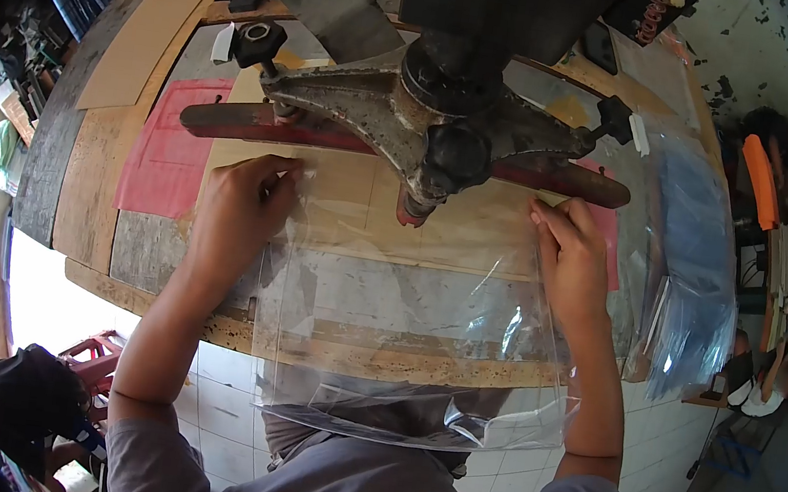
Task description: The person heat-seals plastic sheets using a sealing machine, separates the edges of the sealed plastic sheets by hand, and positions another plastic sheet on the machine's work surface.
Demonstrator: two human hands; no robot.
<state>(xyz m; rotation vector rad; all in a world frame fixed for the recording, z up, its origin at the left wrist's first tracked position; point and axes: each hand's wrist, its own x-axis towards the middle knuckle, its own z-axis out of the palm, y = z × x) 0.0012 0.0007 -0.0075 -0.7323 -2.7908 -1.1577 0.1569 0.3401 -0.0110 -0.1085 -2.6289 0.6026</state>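
A clear plastic sheet [406, 311] stretches between my hands and hangs over the table's near edge toward my lap. My left hand [248, 197] pinches its far left corner, thumb and fingers closed. At the far right corner, my right hand [574, 258] pinches the sheet the same way. Just beyond my fingertips lies the long red bar [329, 134] of a metal press. The press head [448, 125], with its black knobs, spans the space above the bar. Under the sheet's far part is a tan board [386, 230], with pink sheets [167, 159] at its sides.
Blue-tinted clear plastic sheets [698, 254] are stacked at the table's right edge. Brown cardboard [158, 45] lies along the left side. A grey metal plate [330, 2] rests behind the press. Two people [768, 385] are at the far right.
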